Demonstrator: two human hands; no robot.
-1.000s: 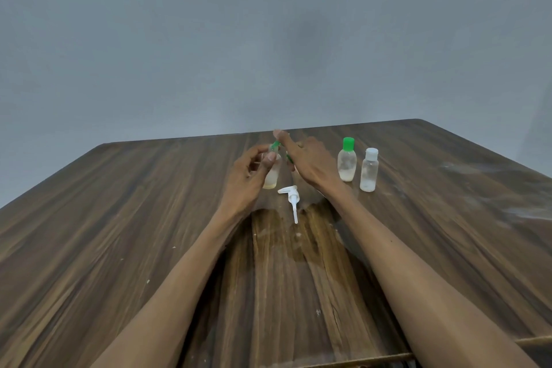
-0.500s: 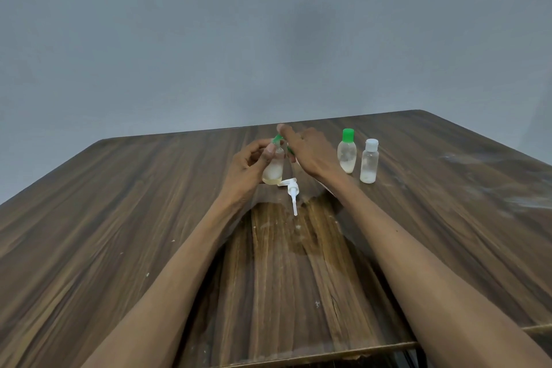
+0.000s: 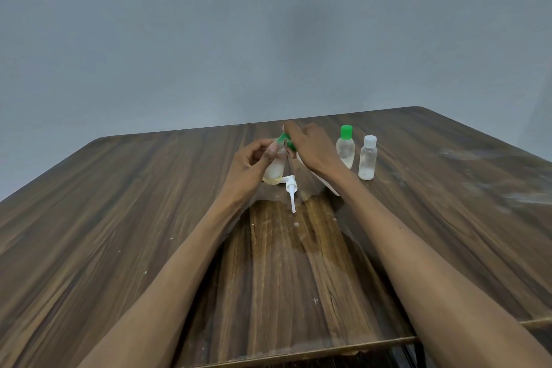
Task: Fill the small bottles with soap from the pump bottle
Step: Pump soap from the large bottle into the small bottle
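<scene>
Head view: left hand [image 3: 251, 163] grips small bottle [image 3: 273, 172], yellowish soap low inside.

We see a dark wood-grain worktop [image 3: 149, 218]; on it stand a green-capped bottle [image 3: 345, 147] and a white-capped bottle [image 3: 367, 158], and a white pump head [image 3: 291, 191] lies nearby.

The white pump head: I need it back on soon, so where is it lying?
In the head view, the white pump head lies on the table, just near-right of the bottle held by the left hand.
</scene>
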